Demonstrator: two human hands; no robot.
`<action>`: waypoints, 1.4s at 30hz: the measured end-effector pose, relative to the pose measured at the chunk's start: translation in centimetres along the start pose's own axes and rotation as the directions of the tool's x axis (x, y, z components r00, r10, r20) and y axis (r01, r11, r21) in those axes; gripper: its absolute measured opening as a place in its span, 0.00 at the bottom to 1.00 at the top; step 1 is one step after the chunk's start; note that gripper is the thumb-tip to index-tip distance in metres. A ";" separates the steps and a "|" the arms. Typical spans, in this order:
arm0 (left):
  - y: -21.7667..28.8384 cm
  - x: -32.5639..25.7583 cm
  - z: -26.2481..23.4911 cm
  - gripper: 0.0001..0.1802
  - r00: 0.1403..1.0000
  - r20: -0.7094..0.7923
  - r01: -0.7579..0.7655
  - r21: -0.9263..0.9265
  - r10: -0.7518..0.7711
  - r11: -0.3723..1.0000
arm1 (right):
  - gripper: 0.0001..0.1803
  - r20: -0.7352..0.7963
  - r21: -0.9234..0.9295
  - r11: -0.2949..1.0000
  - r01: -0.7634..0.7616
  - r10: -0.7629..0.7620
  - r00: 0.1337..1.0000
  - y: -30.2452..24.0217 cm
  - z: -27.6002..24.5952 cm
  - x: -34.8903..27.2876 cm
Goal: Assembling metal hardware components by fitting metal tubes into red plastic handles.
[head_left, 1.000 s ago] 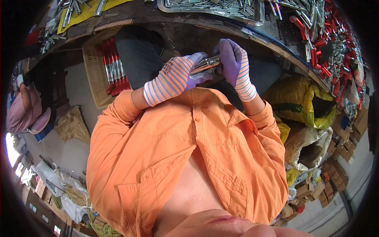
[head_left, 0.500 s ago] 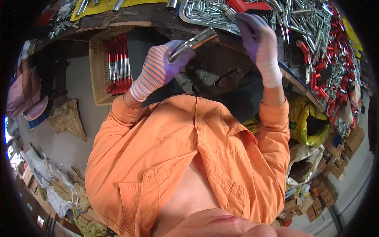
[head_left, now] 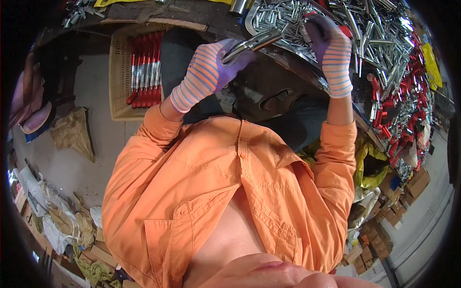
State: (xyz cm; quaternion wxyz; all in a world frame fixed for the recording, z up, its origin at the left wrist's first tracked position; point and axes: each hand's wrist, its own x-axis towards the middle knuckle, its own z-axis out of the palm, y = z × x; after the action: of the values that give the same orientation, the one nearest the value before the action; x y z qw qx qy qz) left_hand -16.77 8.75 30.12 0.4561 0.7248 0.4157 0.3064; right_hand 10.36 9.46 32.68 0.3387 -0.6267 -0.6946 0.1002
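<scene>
My left hand point(head_left: 206, 72), in a striped glove with a purple palm, is closed around a shiny metal tube point(head_left: 257, 45) with an open slot. The tube points up and right, above the bench's front edge. At the right, my right hand point(head_left: 331, 53), in a matching glove, reaches over a tray point(head_left: 250, 24) heaped with small metal pins point(head_left: 276, 19). Its fingers curl down at the tray's right side. What they hold, if anything, is hidden. A red plastic piece point(head_left: 345, 31) shows just beside those fingers.
Left of my legs stands a beige plastic crate point(head_left: 116, 81) with a row of red-handled metal tools point(head_left: 146, 69). Piles of metal parts point(head_left: 379, 43) and red parts point(head_left: 418, 105) cover the right side of the bench. A yellow sack point(head_left: 372, 165) and cardboard boxes point(head_left: 374, 240) lie below.
My right hand has gone from stretched fingers near the tray's edge to curled fingers over its right side. The view has shifted; my left hand still holds the tube.
</scene>
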 end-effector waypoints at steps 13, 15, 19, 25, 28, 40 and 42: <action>1.5 -0.9 3.2 0.17 0.983 -0.039 -0.169 0.175 0.178 0.970 | 0.10 -0.339 0.517 0.856 0.002 0.203 0.919 -7.4 3.5 -7.6; 1.9 -1.1 3.6 0.17 0.978 -0.052 -0.191 0.195 0.204 0.962 | 0.10 -0.379 0.296 0.955 -0.020 0.137 0.915 -6.8 3.9 -8.1; 1.6 -1.3 4.4 0.17 0.958 -0.078 -0.244 0.288 0.277 0.926 | 0.14 -0.429 -0.248 0.958 0.142 -0.240 0.871 -6.4 3.2 -8.7; 2.3 -2.6 5.9 0.23 0.942 -0.088 -0.260 0.417 0.323 0.871 | 0.10 -0.531 0.068 0.997 -0.038 0.068 0.845 -6.3 5.0 -10.6; 2.7 -2.6 6.3 0.24 0.944 -0.078 -0.269 0.377 0.320 0.886 | 0.11 -0.574 0.040 0.999 -0.032 0.049 0.817 -6.4 5.3 -11.1; 4.3 -2.2 7.5 0.27 0.924 -0.076 -0.335 0.309 0.374 0.890 | 0.06 -0.245 0.855 0.489 -0.175 0.676 0.695 -7.3 4.1 -11.6; 4.1 -2.1 7.8 0.26 0.897 -0.074 -0.394 0.311 0.435 0.865 | 0.06 0.247 0.968 -0.181 -0.173 0.586 0.772 -7.7 1.2 -11.0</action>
State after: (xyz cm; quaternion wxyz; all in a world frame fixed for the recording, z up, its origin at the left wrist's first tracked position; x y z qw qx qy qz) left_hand -10.01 2.77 30.64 0.2382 0.8322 0.3214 0.3839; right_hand 3.33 -2.05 32.30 0.7243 -0.3775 -0.1217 0.5640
